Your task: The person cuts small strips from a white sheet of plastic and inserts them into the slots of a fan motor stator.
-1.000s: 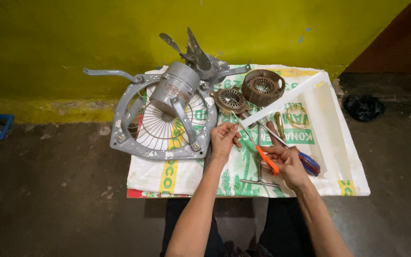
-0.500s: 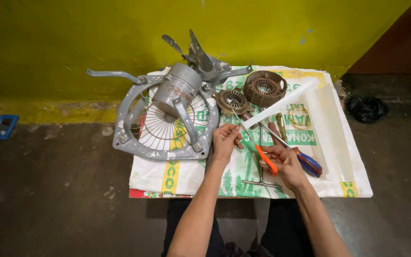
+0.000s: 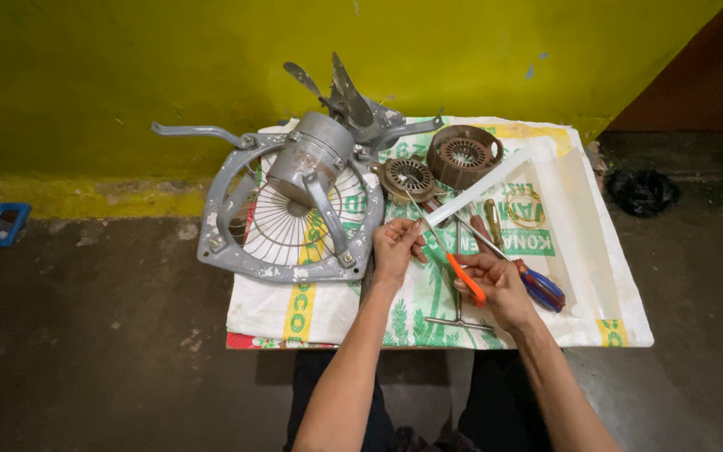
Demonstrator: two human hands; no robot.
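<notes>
while the right hand (image 3: 499, 285) grips the orange-handled screwdriver (image 3: 453, 261) over the printed sack (image 3: 328, 301), left hand (image 3: 395, 247) pinches something too small to tell; best keep the tip steady, wrists low, near the small rotor (image 3: 409, 177).

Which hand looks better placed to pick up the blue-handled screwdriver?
The right hand, probably: the blue-handled screwdriver lies just beside it on the woven sack. It already holds an orange-handled tool, though. The left hand sits farther off, nearer the fan frame.
</notes>
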